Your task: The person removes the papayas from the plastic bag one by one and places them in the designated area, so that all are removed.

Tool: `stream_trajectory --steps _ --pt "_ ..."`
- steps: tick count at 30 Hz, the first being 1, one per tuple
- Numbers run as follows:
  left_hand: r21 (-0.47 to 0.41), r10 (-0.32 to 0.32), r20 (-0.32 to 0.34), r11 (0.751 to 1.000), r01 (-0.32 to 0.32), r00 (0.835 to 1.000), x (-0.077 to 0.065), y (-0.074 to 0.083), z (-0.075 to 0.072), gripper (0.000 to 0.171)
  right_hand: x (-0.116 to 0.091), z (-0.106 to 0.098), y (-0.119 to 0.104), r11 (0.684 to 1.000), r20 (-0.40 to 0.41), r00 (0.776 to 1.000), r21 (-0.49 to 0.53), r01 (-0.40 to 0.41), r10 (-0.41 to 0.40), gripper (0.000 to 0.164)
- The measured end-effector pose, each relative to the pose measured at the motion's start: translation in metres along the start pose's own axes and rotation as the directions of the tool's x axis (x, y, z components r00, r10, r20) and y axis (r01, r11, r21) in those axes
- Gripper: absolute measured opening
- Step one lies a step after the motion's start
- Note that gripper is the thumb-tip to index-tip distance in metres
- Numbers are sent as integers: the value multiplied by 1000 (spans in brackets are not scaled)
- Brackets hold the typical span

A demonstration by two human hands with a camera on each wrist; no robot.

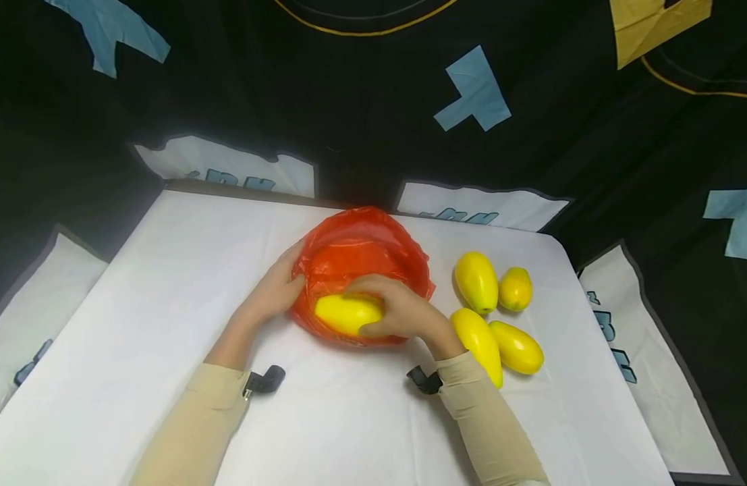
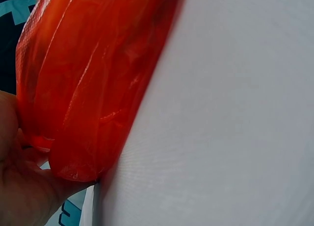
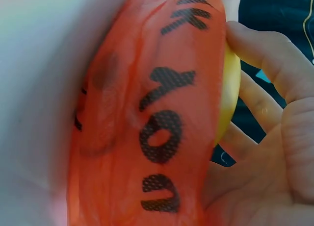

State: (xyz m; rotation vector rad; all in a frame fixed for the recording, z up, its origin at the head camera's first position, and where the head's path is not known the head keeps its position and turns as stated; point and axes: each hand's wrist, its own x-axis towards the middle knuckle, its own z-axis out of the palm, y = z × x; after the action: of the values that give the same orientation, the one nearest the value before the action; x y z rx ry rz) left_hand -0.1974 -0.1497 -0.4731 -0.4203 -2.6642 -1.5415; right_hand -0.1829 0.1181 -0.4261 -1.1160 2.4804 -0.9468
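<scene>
A red plastic bag [image 1: 373, 226] stands with its mouth open on the white table in the head view. My left hand [image 1: 280, 289] grips the bag's left rim, its thumb over the edge; in the left wrist view the same hand [image 2: 24, 187] holds the folded red film. My right hand [image 1: 394, 307] reaches in at the bag's front right and holds a smooth, oblong yellow fruit [image 1: 344, 314] by thumb and fingers. That fruit lies within the bag's mouth, just behind the near rim. In the right wrist view, black lettering [image 3: 164, 138] marks the bag, and a sliver of the fruit [image 3: 229, 93] shows behind it.
Several more yellow fruits lie right of the bag: a large one [image 1: 476, 280], a small round one [image 1: 515, 289], and two others, one long [image 1: 479, 341] partly behind my right forearm. Black cloth with blue tape [image 1: 476, 91] hangs behind the white table [image 1: 324, 418].
</scene>
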Motion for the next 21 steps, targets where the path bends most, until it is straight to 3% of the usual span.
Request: stream_trajectory --steps 9,21 --pt "12 2 1 1000 -2 1000 2 2 -2 74 2 4 1 996 15 1000 -83 -19 21 62" --pt "2 6 7 1000 -6 1000 2 -2 1 74 -4 4 6 992 -120 990 -99 -83 71 64"
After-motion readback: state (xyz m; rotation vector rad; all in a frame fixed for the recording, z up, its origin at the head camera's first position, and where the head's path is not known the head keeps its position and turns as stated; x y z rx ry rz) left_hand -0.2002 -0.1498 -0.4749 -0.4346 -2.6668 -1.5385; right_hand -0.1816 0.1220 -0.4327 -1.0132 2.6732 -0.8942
